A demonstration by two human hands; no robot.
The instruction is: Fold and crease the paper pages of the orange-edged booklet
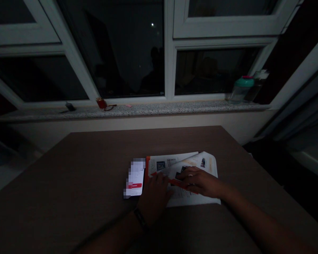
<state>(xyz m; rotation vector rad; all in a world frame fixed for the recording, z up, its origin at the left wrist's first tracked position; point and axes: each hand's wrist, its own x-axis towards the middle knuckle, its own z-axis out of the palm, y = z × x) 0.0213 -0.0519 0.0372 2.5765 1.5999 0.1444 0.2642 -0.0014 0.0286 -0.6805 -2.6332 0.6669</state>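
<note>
A printed paper sheet (209,165) with an orange-red border lies on the table, one part folded over diagonally toward me. My left hand (155,194), a dark band on its wrist, rests palm down on the left part of the paper, with its fingers stretched over the red edge of the fold. From the right, my right hand (201,181) has its bent fingers closed on the folded flap near the red strip. Its thumb is largely hidden. Just left of the paper, a phone (136,178) lies face up with its screen lit and partly pixelated.
The brown wooden table (95,158) reaches toward a speckled stone windowsill (153,108). On the sill stand a small red jar (101,103), a little dark object (69,106) and a bottle with a teal lid (242,88). The room is dim, with dark window panes behind.
</note>
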